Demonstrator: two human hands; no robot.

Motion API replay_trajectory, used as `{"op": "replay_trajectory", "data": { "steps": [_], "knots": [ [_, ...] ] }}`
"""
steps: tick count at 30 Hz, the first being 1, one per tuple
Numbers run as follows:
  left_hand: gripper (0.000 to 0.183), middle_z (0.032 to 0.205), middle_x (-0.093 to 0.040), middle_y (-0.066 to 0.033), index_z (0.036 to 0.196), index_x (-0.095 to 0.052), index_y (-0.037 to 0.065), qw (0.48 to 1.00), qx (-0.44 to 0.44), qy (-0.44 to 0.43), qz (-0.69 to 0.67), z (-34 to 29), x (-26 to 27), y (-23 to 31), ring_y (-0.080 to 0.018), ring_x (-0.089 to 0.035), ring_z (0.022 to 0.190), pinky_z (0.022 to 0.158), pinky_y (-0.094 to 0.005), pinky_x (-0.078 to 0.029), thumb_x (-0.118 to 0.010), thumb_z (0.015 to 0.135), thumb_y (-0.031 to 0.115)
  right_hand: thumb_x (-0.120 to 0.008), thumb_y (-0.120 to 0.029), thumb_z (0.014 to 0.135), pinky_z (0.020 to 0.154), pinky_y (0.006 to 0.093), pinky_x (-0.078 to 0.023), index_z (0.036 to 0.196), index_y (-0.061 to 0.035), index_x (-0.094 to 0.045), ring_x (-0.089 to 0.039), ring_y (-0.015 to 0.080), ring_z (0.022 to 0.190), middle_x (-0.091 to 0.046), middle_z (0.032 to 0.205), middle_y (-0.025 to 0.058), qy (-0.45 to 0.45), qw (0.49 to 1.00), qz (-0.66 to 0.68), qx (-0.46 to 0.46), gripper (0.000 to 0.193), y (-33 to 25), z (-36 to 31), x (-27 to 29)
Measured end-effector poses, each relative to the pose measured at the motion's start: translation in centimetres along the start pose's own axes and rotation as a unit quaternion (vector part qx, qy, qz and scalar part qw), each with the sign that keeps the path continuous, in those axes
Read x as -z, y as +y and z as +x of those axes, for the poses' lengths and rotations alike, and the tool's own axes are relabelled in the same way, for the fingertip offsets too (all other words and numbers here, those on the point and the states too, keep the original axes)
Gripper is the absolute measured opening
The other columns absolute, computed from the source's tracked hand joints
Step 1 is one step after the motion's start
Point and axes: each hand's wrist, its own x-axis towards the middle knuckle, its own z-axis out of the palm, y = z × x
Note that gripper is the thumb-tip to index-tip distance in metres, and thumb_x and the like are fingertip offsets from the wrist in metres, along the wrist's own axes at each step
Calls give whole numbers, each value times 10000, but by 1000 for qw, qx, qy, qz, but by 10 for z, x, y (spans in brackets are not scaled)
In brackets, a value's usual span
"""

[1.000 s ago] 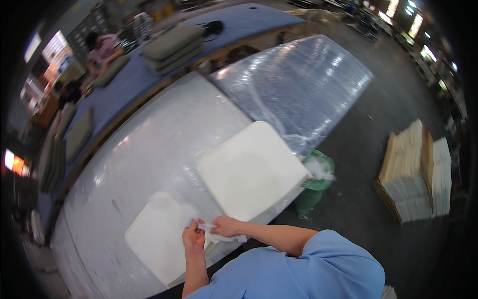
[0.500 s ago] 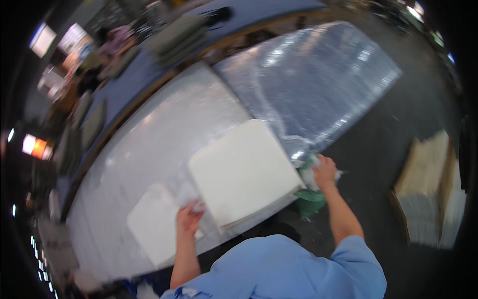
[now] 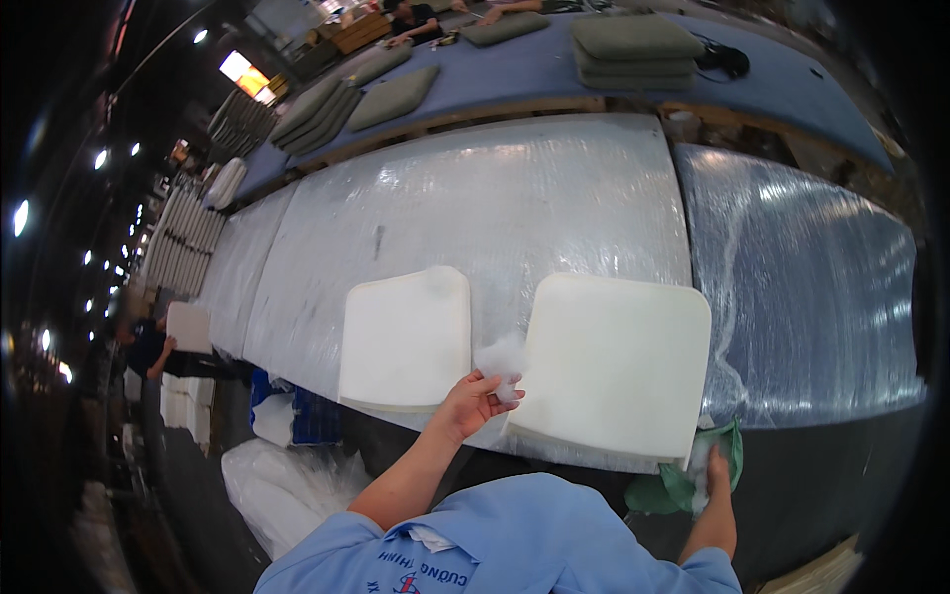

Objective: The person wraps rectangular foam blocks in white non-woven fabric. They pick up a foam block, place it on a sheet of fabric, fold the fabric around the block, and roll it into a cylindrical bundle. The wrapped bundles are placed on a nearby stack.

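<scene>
Two white foam seat pads lie on a plastic-wrapped table: a smaller pad (image 3: 406,342) on the left and a larger pad (image 3: 616,366) on the right. Between them, at the near edge, my left hand (image 3: 473,404) pinches a tuft of white fluffy stuffing (image 3: 501,354), its fingertips close to the larger pad's left side. Off the table's near right corner, my right hand (image 3: 718,473) reaches into a green bag (image 3: 735,450) with white stuffing in it. Its fingers are partly hidden there, so their grip does not show.
Behind stands a long blue-topped table (image 3: 534,61) bearing grey-green cushions (image 3: 633,45), with people working beyond. A blue-wrapped surface (image 3: 802,297) adjoins at right. Lower left are a clear plastic bag (image 3: 282,490) and a blue crate (image 3: 317,416). Another person (image 3: 148,346) holds a white pad.
The view has swung round and steadied, so the table lies more level and more of the left side shows. My left hand still has the stuffing; my right is still at the green bag.
</scene>
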Motion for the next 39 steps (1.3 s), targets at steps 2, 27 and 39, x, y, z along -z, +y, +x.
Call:
{"op": "replay_trajectory", "data": {
  "steps": [2,27,39],
  "knots": [
    [402,1289,-661,-176,1383,-518,18,999,-13,35,-20,-13,5,-4,-370,-692,1120,907,-464,-599,-604,1036,202,-559,-536,997,1068,487,-459,1474,-30,-523,-558,373,1317,-573,1436,215,-19,994,-110,-4,696,-29,-21,-5],
    [384,1090,-662,-18,1235,-652,73,997,-3,72,24,-20,282,139,-138,-617,916,812,-341,-555,-675,1007,381,-700,-174,976,729,313,-532,890,-55,-670,-637,138,742,-676,796,28,-405,881,85,230,150,-250,-356,-604],
    [370,1027,-713,-15,1229,-696,84,987,-53,153,5,-9,405,240,-140,-650,937,807,-332,-514,-689,993,369,-686,-229,995,746,311,-517,1035,-38,-696,-638,133,843,-695,914,47,-404,887,-11,223,195,-275,-408,-764]
  ]
}}
